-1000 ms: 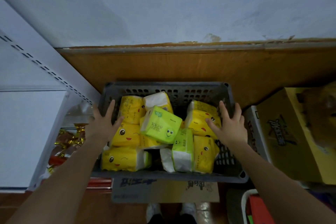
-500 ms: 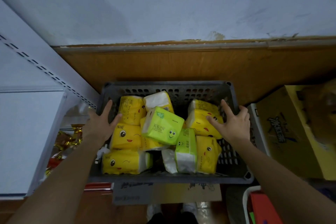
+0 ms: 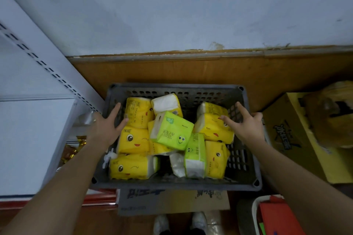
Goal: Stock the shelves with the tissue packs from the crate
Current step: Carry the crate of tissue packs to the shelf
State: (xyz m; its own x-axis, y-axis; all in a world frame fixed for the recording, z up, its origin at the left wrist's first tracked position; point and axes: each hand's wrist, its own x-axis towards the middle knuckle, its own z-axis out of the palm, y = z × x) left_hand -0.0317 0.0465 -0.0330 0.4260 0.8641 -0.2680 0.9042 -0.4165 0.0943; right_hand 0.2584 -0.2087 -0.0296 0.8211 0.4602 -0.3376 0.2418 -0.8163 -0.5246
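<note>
pale blue wall [image 3: 172,5] fills the far half, scuffed and matte. white shelf unit [image 3: 28,139] on the left, flat metal panels with a slotted upright. brown wood-grain board [image 3: 267,74] runs behind the crate. yellow cardboard box [image 3: 298,139] at right with black print.

grey plastic crate [image 3: 172,184] centre, rectangular, perforated walls, sits higher and closer in view than half a second ago, near rim now over the printed cardboard sheet [image 3: 172,202] on the floor. tissue packs inside, jumbled: soft glossy film, mostly yellow with cartoon faces, e.g. yellow pack [image 3: 133,140] near left; green pack [image 3: 172,132] tilted on top in the middle; second green one [image 3: 194,154] standing on end near right.

left hand [image 3: 103,129] spread wide on the crate's left rim, thumb touching a yellow pack, fingers over the wall, same spot as before. right hand [image 3: 246,126] spread on the right rim, thumb over a far-right yellow pack [image 3: 212,129], shifted slightly outward. neither hand closed on a pack.

white shoes [image 3: 179,223] at near edge.
</note>
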